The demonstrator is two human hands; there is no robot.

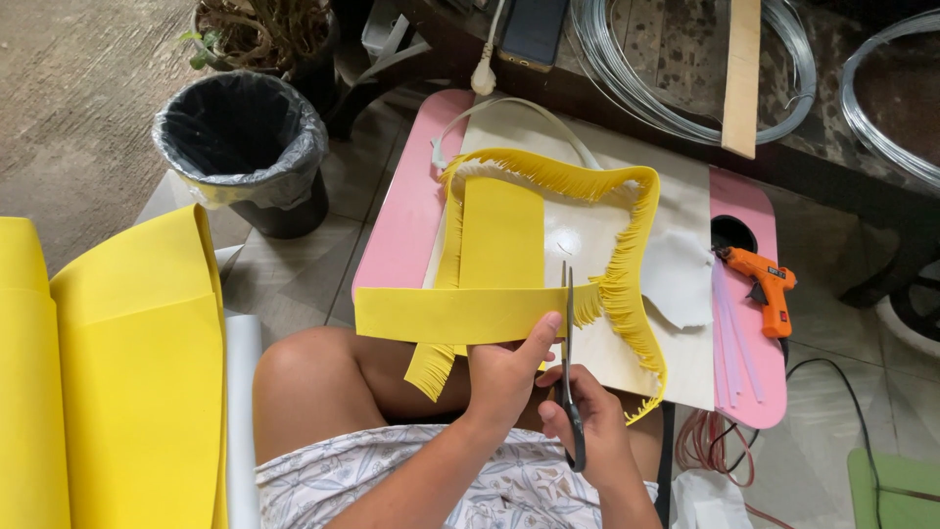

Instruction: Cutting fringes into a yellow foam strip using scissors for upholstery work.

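Head: foam strip btwn L fingers

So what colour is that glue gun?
Orange with a black tip, the glue gun shows best in the head view.

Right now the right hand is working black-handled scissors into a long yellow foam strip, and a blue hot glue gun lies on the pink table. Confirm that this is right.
One detail is wrong: the hot glue gun is orange, not blue. The head view shows it on the pink table. The rest stands: the right hand works the black-handled scissors into the long yellow foam strip.
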